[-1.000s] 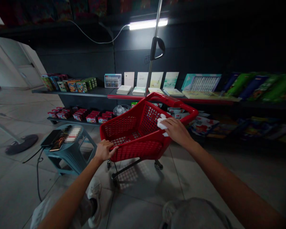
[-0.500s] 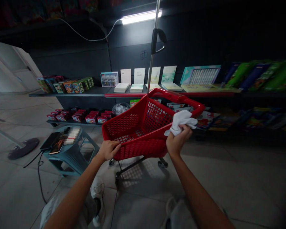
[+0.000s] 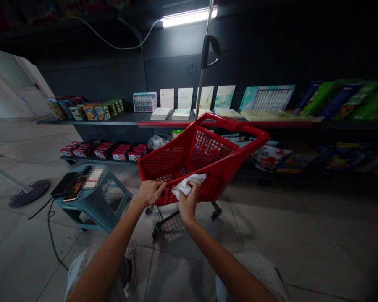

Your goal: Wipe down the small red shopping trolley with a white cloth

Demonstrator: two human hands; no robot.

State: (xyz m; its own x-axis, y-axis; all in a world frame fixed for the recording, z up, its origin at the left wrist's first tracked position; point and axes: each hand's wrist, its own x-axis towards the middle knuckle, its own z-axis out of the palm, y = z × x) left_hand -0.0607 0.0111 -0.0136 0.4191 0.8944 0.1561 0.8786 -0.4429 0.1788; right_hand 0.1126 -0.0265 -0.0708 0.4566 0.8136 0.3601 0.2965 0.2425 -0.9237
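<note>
A small red plastic shopping cart (image 3: 214,161) on wheels stands on the tiled floor in front of me. My left hand (image 3: 150,192) grips its near rim at the left corner. My right hand (image 3: 188,201) is closed on a white cloth (image 3: 187,184) and presses it against the near rim and front wall of the cart, right beside my left hand. A metal pole with a black handle (image 3: 208,50) rises behind the cart.
A teal plastic stool (image 3: 101,197) with a phone and a booklet on it stands at the left, with a cable on the floor. A fan base (image 3: 30,191) lies farther left. Dark shelves (image 3: 119,121) with boxes and books run behind the cart.
My right hand with the cloth has moved from the cart's right rim down and left to the near rim, next to my left hand. My left hand has kept its grip.
</note>
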